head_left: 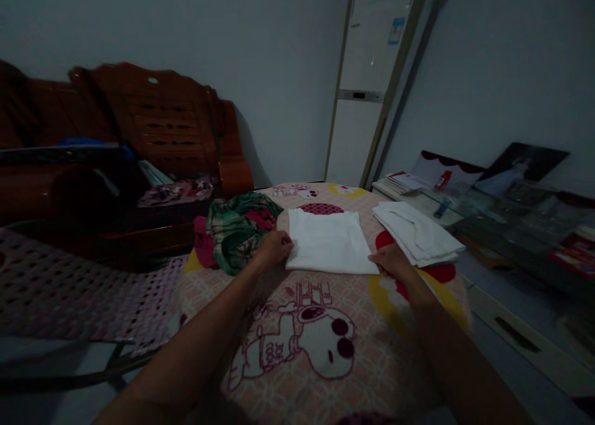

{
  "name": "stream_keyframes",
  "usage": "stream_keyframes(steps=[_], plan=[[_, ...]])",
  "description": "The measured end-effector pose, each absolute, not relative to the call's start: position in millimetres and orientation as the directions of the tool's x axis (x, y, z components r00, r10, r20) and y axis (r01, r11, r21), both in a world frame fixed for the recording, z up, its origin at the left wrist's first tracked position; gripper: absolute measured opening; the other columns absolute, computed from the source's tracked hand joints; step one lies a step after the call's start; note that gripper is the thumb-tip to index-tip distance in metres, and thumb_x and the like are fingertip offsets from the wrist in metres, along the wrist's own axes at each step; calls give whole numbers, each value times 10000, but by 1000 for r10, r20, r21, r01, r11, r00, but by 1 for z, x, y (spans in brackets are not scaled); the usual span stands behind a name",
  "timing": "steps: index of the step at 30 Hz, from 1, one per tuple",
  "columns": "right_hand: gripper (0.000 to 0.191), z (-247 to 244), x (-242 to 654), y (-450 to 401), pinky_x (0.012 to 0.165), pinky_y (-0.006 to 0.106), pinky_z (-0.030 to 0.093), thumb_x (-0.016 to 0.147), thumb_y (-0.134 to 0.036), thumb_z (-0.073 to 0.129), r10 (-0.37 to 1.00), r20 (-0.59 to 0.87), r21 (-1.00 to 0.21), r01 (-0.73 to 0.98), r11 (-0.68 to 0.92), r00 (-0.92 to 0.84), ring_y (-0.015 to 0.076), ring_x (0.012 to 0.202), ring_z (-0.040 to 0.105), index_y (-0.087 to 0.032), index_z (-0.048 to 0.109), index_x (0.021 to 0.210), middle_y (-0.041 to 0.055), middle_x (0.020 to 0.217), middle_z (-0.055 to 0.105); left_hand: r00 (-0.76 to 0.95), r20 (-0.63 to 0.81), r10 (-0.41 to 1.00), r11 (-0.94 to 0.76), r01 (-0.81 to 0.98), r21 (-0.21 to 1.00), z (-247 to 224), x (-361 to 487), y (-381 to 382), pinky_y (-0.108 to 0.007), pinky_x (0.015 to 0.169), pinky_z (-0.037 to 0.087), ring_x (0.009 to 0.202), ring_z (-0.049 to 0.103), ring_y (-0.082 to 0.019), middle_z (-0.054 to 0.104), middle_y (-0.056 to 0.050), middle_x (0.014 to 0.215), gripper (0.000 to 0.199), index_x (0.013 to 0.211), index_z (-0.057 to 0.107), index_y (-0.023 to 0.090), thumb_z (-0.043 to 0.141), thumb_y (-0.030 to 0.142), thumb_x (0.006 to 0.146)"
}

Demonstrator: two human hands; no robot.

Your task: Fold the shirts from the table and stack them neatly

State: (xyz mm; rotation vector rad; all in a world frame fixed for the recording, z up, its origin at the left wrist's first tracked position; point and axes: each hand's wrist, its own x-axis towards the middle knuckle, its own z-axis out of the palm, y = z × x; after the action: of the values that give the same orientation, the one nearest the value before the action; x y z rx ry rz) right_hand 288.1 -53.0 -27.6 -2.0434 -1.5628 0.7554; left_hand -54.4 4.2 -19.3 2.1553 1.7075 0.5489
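Observation:
A white folded cloth, perhaps a garment, (pixel 328 242) lies flat on the patterned tablecloth (pixel 372 363). At its left edge my left hand (pixel 276 248) is closed, pinching the fabric. On the opposite side, my right hand (pixel 390 261) grips the lower right corner between thumb and fingers. To the right sits a stack of folded white cloth (pixel 416 233), just beyond my right hand. A crumpled heap of green plaid and dark pink fabric (pixel 239 230) rests left of the white cloth, close to my left hand.
A wooden bench (pixel 158 121) with clothes on it stands behind at the left. A woven pink chair (pixel 93 289) is beside the table. Along the right wall runs a low glass-topped cabinet (pixel 502 227) with assorted items. A tall white air conditioner (pixel 356 127) stands at the back.

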Motion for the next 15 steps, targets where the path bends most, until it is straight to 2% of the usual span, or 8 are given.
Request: stream_keyframes(steps=[2, 4, 8, 11, 15], plan=[[381, -26, 287, -58, 368, 222, 314, 794, -279, 649, 962, -186, -676, 685, -272, 199, 95, 310, 431, -184, 516, 450, -3, 368, 505, 196, 89, 977, -214, 835, 508, -22, -57, -5, -227, 644, 431, 732, 660, -167, 742, -68, 811, 147, 858, 728, 135, 618, 212, 798], [361, -28, 286, -61, 357, 214, 314, 782, -265, 660, 959, -164, -736, 619, -276, 233, 86, 307, 422, -188, 500, 468, -17, 374, 504, 187, 95, 978, -208, 806, 554, -28, -59, -12, -222, 619, 423, 717, 654, -165, 728, -63, 787, 136, 859, 718, 133, 634, 213, 787], [306, -36, 286, -64, 325, 191, 284, 764, -286, 664, 952, -117, -835, 491, -249, 284, 66, 289, 376, -195, 494, 526, -53, 364, 474, 148, -9, 989, -88, 638, 765, -40, -62, -18, -212, 494, 373, 499, 554, -130, 603, 16, 565, 191, 950, 673, 123, 609, 224, 802], [319, -42, 292, -68, 292, 186, 242, 764, -355, 645, 962, -168, -877, 414, -245, 214, 65, 265, 351, -200, 481, 538, -61, 356, 454, 154, -34, 988, -38, 442, 896, -46, -63, -19, -196, 435, 325, 412, 466, -104, 534, 64, 503, 311, 1083, 623, 108, 608, 216, 791], [299, -44, 305, -77, 281, 183, 277, 733, -397, 673, 972, -232, -930, 285, -234, 42, 73, 277, 395, -196, 505, 590, -43, 408, 518, 188, -74, 979, 11, 312, 950, -45, -64, -21, -183, 405, 286, 385, 428, -87, 527, 77, 493, 498, 1234, 557, 88, 656, 241, 771]])
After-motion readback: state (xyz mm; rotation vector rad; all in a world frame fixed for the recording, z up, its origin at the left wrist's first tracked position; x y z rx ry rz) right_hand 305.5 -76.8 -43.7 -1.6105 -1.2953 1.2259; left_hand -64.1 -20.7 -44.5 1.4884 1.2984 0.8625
